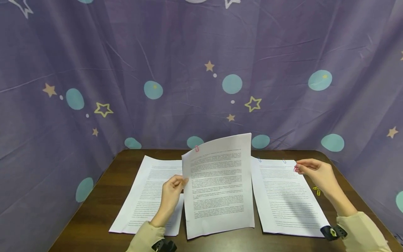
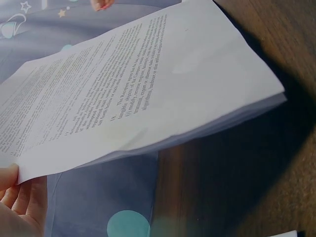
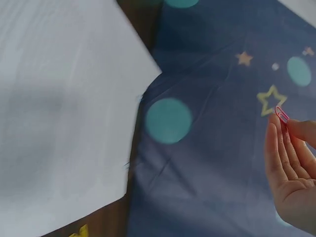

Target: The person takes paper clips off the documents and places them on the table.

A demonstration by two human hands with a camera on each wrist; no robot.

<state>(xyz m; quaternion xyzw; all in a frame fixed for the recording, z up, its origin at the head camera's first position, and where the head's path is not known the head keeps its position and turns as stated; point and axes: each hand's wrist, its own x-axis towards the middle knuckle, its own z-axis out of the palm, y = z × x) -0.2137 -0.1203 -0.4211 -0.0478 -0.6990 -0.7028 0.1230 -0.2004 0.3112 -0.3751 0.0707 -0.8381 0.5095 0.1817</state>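
Observation:
My left hand (image 1: 171, 190) pinches the left edge of a printed paper stack (image 1: 218, 189), held up off the table and tilted toward me. A pink paper clip (image 1: 197, 148) sits on that stack's top edge, near its left corner. In the left wrist view, the thumb lies on the printed face and several sheets show along the stack's lower edge. Between thumb and fingertips my right hand (image 1: 318, 173) holds another pink paper clip (image 3: 282, 114), above the top right corner of the right paper stack (image 1: 289, 199). Two bluish clips (image 1: 284, 161) sit on that stack's top edge.
Another printed stack (image 1: 154, 196) lies on the left of the brown wooden table (image 1: 86, 217), partly behind the raised sheets. Yellow paper clips (image 1: 318, 191) lie right of the right stack. A purple patterned curtain (image 1: 189, 45) hangs behind the table.

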